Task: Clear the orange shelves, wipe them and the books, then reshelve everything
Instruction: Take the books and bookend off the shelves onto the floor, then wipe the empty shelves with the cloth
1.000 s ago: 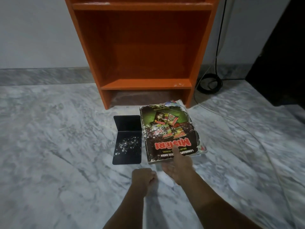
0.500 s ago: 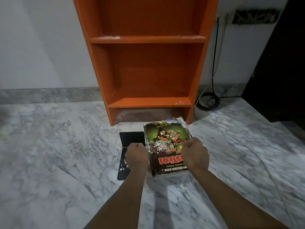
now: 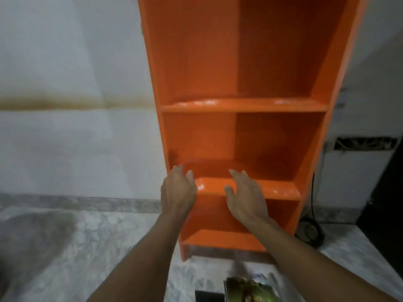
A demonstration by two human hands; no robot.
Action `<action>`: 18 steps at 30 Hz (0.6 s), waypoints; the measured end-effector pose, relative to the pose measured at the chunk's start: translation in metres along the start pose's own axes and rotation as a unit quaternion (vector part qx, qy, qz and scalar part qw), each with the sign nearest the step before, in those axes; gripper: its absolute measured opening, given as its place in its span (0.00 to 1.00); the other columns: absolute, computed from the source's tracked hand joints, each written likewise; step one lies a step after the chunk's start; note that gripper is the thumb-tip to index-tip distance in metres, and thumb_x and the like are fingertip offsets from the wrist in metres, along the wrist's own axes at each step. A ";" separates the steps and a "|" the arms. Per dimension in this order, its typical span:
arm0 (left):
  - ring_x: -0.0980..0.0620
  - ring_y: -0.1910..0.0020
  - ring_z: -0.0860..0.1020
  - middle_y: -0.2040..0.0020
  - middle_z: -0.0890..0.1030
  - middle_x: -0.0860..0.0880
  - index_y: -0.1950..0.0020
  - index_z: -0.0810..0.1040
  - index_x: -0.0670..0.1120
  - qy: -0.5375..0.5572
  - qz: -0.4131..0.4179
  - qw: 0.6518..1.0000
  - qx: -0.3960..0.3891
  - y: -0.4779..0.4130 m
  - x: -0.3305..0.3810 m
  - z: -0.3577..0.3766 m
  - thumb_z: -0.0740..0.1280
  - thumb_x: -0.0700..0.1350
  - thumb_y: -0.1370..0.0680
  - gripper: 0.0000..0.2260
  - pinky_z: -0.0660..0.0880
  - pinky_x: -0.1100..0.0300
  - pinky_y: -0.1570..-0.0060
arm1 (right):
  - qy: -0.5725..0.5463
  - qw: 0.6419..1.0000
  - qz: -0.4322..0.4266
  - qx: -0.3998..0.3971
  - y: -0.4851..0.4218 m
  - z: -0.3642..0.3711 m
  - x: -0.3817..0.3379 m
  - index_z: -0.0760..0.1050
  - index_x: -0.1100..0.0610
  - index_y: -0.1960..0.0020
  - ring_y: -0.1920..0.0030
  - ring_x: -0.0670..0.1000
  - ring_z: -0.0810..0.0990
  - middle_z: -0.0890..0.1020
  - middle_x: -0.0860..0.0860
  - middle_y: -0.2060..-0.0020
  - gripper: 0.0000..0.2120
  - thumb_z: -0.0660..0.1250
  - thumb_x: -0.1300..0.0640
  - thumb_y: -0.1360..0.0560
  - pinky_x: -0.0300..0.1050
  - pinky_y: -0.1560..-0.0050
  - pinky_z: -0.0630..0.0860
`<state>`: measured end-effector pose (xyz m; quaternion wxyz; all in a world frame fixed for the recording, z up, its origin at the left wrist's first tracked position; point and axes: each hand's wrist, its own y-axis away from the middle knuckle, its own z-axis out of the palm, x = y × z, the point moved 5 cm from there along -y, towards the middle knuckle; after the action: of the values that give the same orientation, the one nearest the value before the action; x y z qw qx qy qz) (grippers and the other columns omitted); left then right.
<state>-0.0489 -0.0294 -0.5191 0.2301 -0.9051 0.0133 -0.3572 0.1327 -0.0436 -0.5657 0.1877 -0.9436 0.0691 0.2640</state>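
The orange shelf unit (image 3: pixel 244 105) stands against the wall with bare boards. My left hand (image 3: pixel 177 190) and my right hand (image 3: pixel 245 195) are both raised in front of the middle shelf board (image 3: pixel 272 189), fingers relaxed and holding nothing. The stack of books (image 3: pixel 250 289), with a green and dark cover on top, lies on the floor at the bottom edge of the view, below my right forearm. Whether my fingertips touch the shelf is unclear because the picture is blurred.
A black flat object (image 3: pixel 207 296) lies on the marble floor (image 3: pixel 65 247) left of the books. A coiled black cable (image 3: pixel 311 232) hangs and lies right of the shelf unit. A dark doorway or furniture edge (image 3: pixel 383 192) is at far right.
Both hands have left the book stack on the floor and risen to the middle shelf. The view has tilted up, so the books are now at the bottom edge.
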 end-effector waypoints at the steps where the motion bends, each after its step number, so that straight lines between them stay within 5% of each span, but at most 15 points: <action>1: 0.41 0.45 0.80 0.44 0.81 0.44 0.38 0.76 0.44 0.002 0.000 1.000 0.010 -0.024 0.019 -0.033 0.56 0.51 0.17 0.16 0.76 0.47 0.43 | 0.006 1.000 -0.012 -0.008 -0.020 -0.023 -0.032 0.58 0.46 0.24 0.24 0.56 0.59 0.63 0.53 0.24 0.26 0.56 0.45 0.21 0.54 0.25 0.57; 8: 0.43 0.33 0.73 0.32 0.76 0.43 0.28 0.71 0.41 0.007 -0.001 0.996 0.090 -0.197 0.158 -0.291 0.58 0.48 0.17 0.19 0.69 0.53 0.35 | 0.007 0.993 -0.116 0.011 -0.146 -0.233 -0.297 0.55 0.48 0.22 0.23 0.54 0.56 0.61 0.58 0.24 0.27 0.57 0.48 0.19 0.49 0.24 0.51; 13: 0.40 0.38 0.76 0.37 0.79 0.41 0.36 0.76 0.40 -0.019 0.030 0.990 0.135 -0.287 0.229 -0.457 0.59 0.46 0.18 0.15 0.70 0.52 0.41 | -0.013 0.989 -0.148 0.020 -0.201 -0.346 -0.456 0.57 0.51 0.23 0.27 0.58 0.63 0.66 0.58 0.27 0.25 0.55 0.49 0.18 0.50 0.29 0.59; 18: 0.40 0.47 0.77 0.45 0.81 0.40 0.42 0.78 0.40 -0.031 0.041 0.987 0.152 -0.345 0.249 -0.545 0.58 0.46 0.18 0.13 0.69 0.55 0.52 | 0.000 0.985 -0.172 0.028 -0.229 -0.393 -0.556 0.64 0.54 0.27 0.33 0.59 0.69 0.72 0.55 0.32 0.23 0.58 0.49 0.19 0.51 0.34 0.65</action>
<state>-0.2681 0.0103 0.1357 0.3801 -0.8690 -0.0110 -0.3167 -0.1027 0.0314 0.1093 0.2567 -0.9357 -0.0871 0.2258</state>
